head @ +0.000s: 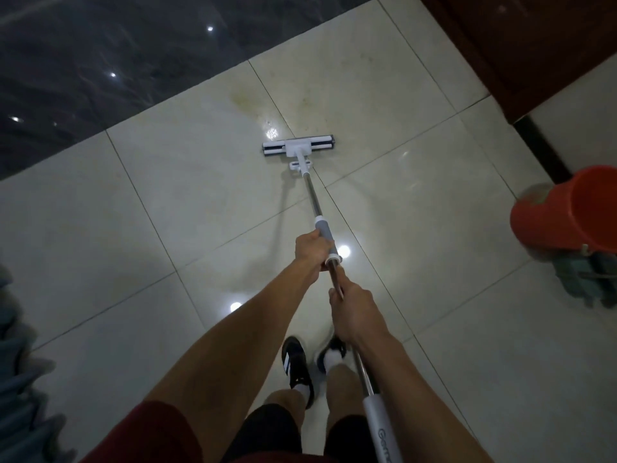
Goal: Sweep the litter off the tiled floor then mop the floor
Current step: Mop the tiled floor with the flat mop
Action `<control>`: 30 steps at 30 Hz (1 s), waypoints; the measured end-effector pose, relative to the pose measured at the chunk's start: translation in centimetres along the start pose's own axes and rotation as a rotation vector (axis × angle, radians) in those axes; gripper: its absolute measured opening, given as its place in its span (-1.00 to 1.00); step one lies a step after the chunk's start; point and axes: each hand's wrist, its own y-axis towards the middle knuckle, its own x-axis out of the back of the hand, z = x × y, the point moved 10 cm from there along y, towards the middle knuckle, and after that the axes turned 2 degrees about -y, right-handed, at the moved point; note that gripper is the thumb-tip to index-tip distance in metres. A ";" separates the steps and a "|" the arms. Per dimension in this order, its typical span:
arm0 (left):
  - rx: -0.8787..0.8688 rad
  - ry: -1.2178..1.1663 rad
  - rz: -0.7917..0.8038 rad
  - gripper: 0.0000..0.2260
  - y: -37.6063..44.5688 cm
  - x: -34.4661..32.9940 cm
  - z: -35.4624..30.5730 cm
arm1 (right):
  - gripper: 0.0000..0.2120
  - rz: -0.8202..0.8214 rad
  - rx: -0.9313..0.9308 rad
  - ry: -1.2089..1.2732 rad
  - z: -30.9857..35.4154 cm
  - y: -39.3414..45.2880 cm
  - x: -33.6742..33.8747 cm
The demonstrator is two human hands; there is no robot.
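Observation:
A mop with a white and blue flat head (298,147) rests on the pale tiled floor (173,202) ahead of me. Its metal handle (311,192) runs back toward my body. My left hand (312,249) grips the grey sleeve on the handle. My right hand (350,310) is closed around the bare metal shaft just behind it. A yellowish stain (241,101) marks the tiles just beyond the mop head. The floor around the head shines wet.
An orange bucket (567,212) stands at the right, with a grey-blue object (587,279) beside it. A dark glossy marble strip (100,61) borders the tiles at the far left. Brown wooden furniture (521,45) stands at the upper right. Grey-blue fabric (13,362) lies at the left edge.

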 end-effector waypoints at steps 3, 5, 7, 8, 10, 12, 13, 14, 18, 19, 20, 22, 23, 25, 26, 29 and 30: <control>-0.006 -0.005 -0.017 -0.93 2.3 -0.2 -3.5 | -0.51 0.021 0.010 0.026 2.4 3.0 1.9; -0.010 -0.008 -0.025 -0.93 3.7 -0.5 -6.3 | -0.53 0.024 0.004 0.041 3.7 5.5 3.4; -0.012 -0.016 -0.050 -0.92 5.2 -0.7 -9.4 | -0.52 0.024 0.007 0.052 5.4 8.2 5.2; -0.010 -0.026 -0.062 -0.91 5.8 -0.8 -11.0 | -0.51 0.028 0.016 0.047 6.4 9.5 6.0; 0.000 -0.049 -0.067 -0.90 6.9 -1.0 -14.2 | -0.48 0.040 0.041 0.025 8.4 11.8 7.6; -0.009 -0.085 -0.053 -0.88 8.2 -1.3 -17.2 | -0.47 0.051 0.052 0.031 10.2 14.1 9.3; -0.011 -0.102 -0.053 -0.86 8.8 -1.5 -18.7 | -0.47 0.050 0.050 0.036 11.0 15.3 10.2; -0.012 -0.111 -0.056 -0.84 9.3 -1.7 -20.2 | -0.47 0.051 0.047 0.038 11.8 16.4 11.1; -0.023 -0.116 -0.086 -0.79 11.9 -1.6 -26.0 | -0.49 0.070 0.043 0.046 15.4 20.6 14.4; -0.025 -0.115 -0.085 -0.78 12.8 -1.5 -27.2 | -0.49 0.073 0.040 0.042 16.4 21.7 15.1; -0.025 -0.114 -0.081 -0.78 13.7 -1.4 -28.4 | -0.49 0.074 0.035 0.037 17.4 22.7 15.5; -0.022 -0.109 -0.072 -0.81 15.4 -0.8 -31.2 | -0.49 0.064 0.030 0.034 19.7 24.9 16.4; -0.027 -0.107 -0.069 -0.82 16.3 -0.5 -32.7 | -0.49 0.063 0.027 0.042 20.9 26.1 16.8; -0.039 -0.107 -0.071 -0.84 18.3 0.3 -36.1 | -0.48 0.063 0.016 0.061 23.4 28.7 17.4; -0.045 -0.108 -0.066 -0.84 19.2 0.7 -37.9 | -0.48 0.061 0.011 0.064 24.8 30.2 17.7; -0.057 -0.118 -0.046 -0.85 22.4 1.8 -43.4 | -0.48 0.041 0.006 0.079 29.3 35.0 18.8; -0.057 -0.131 -0.051 -0.77 23.5 2.4 -45.2 | -0.47 0.042 0.005 0.088 30.9 36.5 19.1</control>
